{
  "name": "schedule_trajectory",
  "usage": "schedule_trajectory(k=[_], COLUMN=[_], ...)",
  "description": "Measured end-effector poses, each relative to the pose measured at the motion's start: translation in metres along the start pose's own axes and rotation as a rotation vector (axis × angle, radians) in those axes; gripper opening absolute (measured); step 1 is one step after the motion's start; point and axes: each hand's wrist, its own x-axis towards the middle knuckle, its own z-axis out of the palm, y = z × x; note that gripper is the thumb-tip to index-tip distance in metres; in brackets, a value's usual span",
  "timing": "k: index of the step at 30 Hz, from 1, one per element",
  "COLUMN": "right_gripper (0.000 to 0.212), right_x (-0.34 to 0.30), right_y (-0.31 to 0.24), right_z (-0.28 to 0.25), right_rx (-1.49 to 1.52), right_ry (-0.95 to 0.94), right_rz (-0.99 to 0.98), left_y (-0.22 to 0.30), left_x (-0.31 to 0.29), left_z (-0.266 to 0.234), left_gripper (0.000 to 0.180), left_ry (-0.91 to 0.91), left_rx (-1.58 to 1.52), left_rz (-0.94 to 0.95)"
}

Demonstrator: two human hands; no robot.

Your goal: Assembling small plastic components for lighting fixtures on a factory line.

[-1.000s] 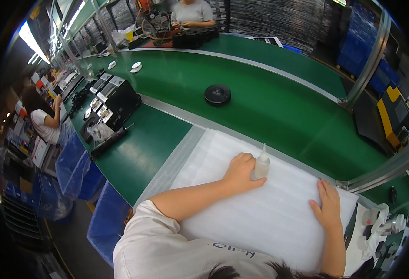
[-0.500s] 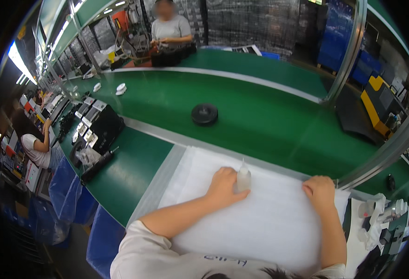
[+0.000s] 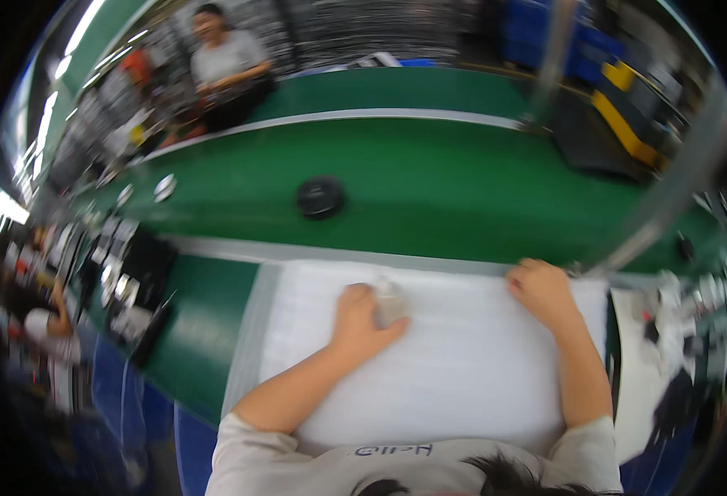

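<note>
My left hand (image 3: 358, 324) is closed around the side of a small translucent squeeze bottle (image 3: 390, 302), blurred by motion. The bottle stands on a white padded sheet (image 3: 454, 372) spread in front of me. At the sheet's far right edge rests my right hand (image 3: 543, 289), its fingers curled in. Whether anything is within those fingers is hidden.
Beyond the sheet runs a green conveyor belt (image 3: 429, 174) carrying a round black part (image 3: 320, 197). Black devices (image 3: 144, 264) stand at the left. A metal post (image 3: 669, 198) rises at the right, near several small containers (image 3: 710, 302). A person (image 3: 227, 62) sits across the belt.
The whole view has turned and shifted, blurring the picture. Relative to the sheet, both hands and the bottle stay in nearly the same places.
</note>
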Motion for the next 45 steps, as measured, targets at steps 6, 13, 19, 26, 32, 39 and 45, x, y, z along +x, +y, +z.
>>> schedule_trajectory(k=[6, 13, 19, 26, 32, 39, 45], right_gripper=[0.01, 0.011, 0.007, 0.024, 0.026, 0.027, 0.039], right_x=[-0.001, 0.004, 0.007, -0.006, -0.076, -0.232, -0.343], right_y=[0.007, 0.007, 0.01, 0.006, 0.009, 0.093, 0.205], right_z=[0.023, 0.018, 0.022, -0.037, -0.132, -0.185, -0.156], right_rx=[-0.031, 0.064, 0.346, 0.283, 0.226, 0.322, -0.115], right_ry=[0.034, -0.005, 0.269, 0.119, 0.102, 0.105, 0.128], right_rz=[-0.09, 0.024, 0.126, 0.217, -0.007, 0.845, 1.598], left_y=[0.003, 0.005, 0.011, 0.001, -0.001, 0.002, -0.004], left_x=[-0.002, 0.001, 0.0, -0.005, -0.007, -0.004, -0.004], left_z=[-0.012, -0.012, -0.008, -0.006, -0.007, -0.008, -0.004], left_gripper=[0.037, 0.043, 0.045, 0.047, 0.047, 0.049, 0.05], left_ry=[-0.051, -0.129, -0.135, -0.149, -0.158, -0.163, -0.138], left_rx=[-0.051, -0.115, -0.101, -0.015, -0.049, 0.058, -0.052], left_rz=[-0.108, -0.231, -0.23, -0.147, -0.18, -0.106, -0.147])
